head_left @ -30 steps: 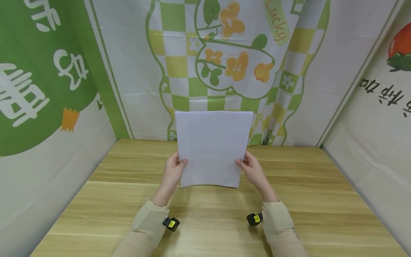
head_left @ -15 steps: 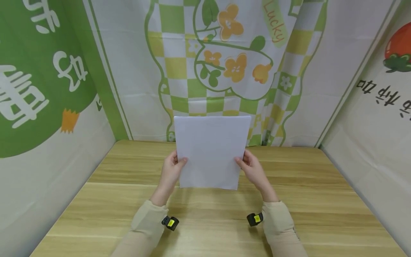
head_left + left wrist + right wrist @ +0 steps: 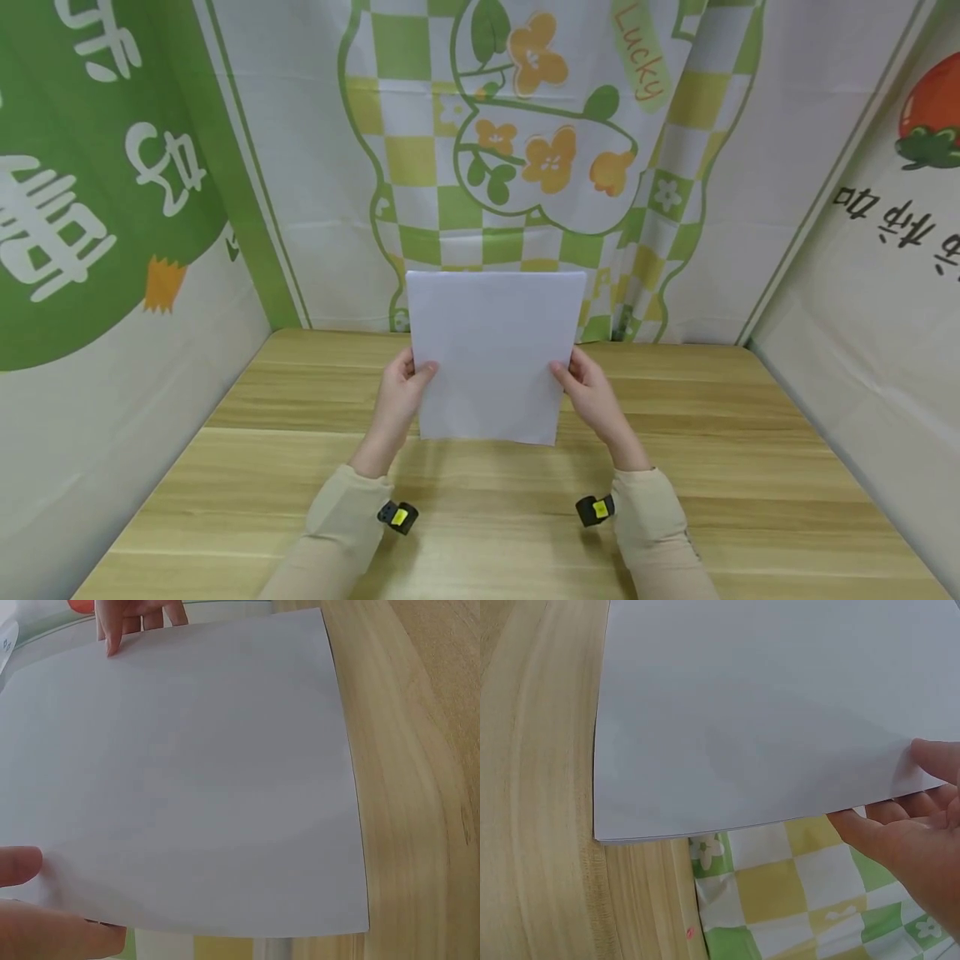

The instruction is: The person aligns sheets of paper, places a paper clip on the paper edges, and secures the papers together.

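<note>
A stack of white paper (image 3: 495, 350) stands tilted up over the table in the head view, its face blank. My left hand (image 3: 399, 392) grips its left edge, thumb in front and fingers behind. On the opposite edge my right hand (image 3: 592, 396) holds it the same way. The paper (image 3: 195, 780) fills most of the left wrist view, with the left thumb (image 3: 19, 865) pressed on its face. In the right wrist view, the paper's edge (image 3: 727, 829) shows thin layers, and the right hand's fingers (image 3: 870, 832) lie beneath it.
The wooden table (image 3: 495, 533) spreads below and around both arms. A curtain (image 3: 420, 175) with green and yellow checks hangs behind it. Printed cloth walls stand at the left (image 3: 225, 400) and right (image 3: 847, 350). A black wrist camera (image 3: 397, 517) sits at the left cuff.
The paper's top edge has come down slightly and its bottom edge has straightened, mostly in the first half second. Both hands have kept their grip, and the thumbs have shifted slightly up.
</note>
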A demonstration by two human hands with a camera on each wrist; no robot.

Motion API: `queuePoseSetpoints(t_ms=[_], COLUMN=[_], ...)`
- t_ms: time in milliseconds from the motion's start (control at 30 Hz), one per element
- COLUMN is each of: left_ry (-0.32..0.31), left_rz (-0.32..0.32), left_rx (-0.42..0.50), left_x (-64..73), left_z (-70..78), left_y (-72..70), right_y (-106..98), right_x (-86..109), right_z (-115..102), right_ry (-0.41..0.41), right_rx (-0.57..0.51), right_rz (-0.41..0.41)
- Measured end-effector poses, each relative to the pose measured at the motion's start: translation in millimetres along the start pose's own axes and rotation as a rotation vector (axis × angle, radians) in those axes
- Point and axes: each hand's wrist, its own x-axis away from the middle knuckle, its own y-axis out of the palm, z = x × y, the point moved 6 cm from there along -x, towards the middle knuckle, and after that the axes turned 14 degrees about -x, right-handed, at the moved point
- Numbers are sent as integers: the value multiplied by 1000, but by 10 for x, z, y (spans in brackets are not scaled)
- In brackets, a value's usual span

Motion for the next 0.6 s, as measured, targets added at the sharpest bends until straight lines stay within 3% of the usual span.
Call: queuePoseSetpoints(t_ms=[600], left_ry=[-1], left_rz=[25], left_rx=[17], left_x=[15], left_z=[19], left_y=[13], right_y=[37], right_x=[-20], right_z=[-58], right_ry=[-19], right_rx=[30], right_rz=[43])
